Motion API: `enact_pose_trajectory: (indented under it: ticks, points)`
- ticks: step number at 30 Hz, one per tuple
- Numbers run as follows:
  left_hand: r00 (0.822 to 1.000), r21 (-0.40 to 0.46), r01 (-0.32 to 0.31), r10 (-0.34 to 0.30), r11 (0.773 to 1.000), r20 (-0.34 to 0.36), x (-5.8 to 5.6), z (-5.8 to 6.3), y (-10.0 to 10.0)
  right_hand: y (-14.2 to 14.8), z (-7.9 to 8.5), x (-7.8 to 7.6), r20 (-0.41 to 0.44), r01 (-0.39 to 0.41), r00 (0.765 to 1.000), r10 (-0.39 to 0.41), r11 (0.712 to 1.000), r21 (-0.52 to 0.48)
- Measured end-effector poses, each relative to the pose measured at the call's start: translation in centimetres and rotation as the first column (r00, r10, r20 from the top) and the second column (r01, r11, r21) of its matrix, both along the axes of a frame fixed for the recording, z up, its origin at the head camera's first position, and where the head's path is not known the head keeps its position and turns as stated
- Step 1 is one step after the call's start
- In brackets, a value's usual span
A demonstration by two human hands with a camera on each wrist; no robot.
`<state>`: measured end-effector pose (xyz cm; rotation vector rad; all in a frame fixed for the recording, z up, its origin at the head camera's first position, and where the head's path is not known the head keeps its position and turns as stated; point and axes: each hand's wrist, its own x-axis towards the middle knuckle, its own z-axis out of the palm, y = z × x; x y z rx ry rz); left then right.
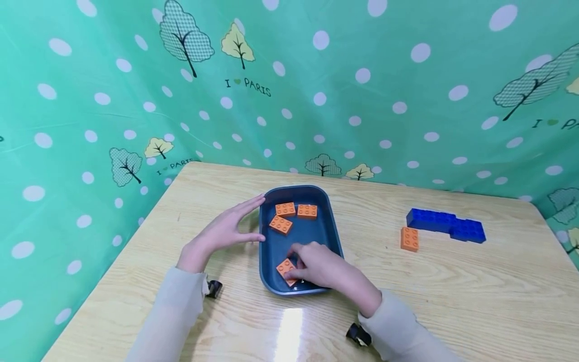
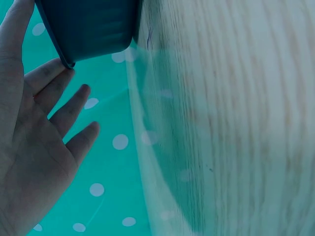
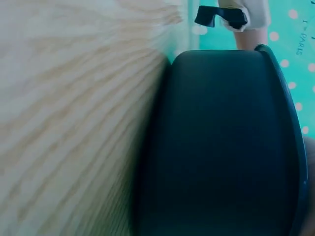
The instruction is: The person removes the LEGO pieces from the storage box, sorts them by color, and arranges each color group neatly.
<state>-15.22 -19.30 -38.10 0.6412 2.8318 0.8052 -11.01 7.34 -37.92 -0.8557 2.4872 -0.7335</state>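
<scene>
A dark blue rectangular tub (image 1: 318,231) stands on the table. My left hand (image 1: 221,230) is at its left side, fingers extended and spread, with the fingertips touching the rim. In the left wrist view the left hand (image 2: 42,132) reaches the rim from outside. Inside the tub's near end, my right hand (image 1: 321,266) pinches an orange toy building block (image 1: 285,266) between thumb and fingers. Toward the far end lie three more orange blocks (image 1: 281,224). The tub's outer wall (image 3: 221,142) fills much of the right wrist view and hides most of the right hand.
To the right on the wooden table (image 1: 371,221) lie joined blue blocks (image 1: 431,219) and a single orange block (image 1: 409,239) just in front of them. A green dotted cloth (image 1: 289,90) hangs behind the table. Black straps sit at both wrists.
</scene>
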Motion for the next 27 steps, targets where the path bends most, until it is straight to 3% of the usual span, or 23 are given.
enact_pose_trajectory:
  ticks: [5,10,18,27]
  points:
    - [1.0,0.001,0.003,-0.003,1.0,-0.001,-0.1,0.1,0.1,0.2,-0.3,-0.3,0.094,-0.039,0.994,0.049,0.994,-0.106]
    - [1.0,-0.003,-0.002,0.002,1.0,-0.003,0.0,0.0,0.1,0.1,-0.5,-0.5,0.087,-0.076,0.992,0.088,0.988,-0.131]
    - [1.0,-0.02,-0.008,0.007,1.0,-0.003,0.0,0.1,0.0,0.3,-0.3,-0.3,0.047,0.013,0.999,-0.002,0.972,-0.235]
    - [1.0,-0.009,-0.024,0.025,1.0,0.016,0.2,0.2,0.0,2.1,1.5,0.5,0.028,0.122,0.992,-0.12,0.924,-0.363]
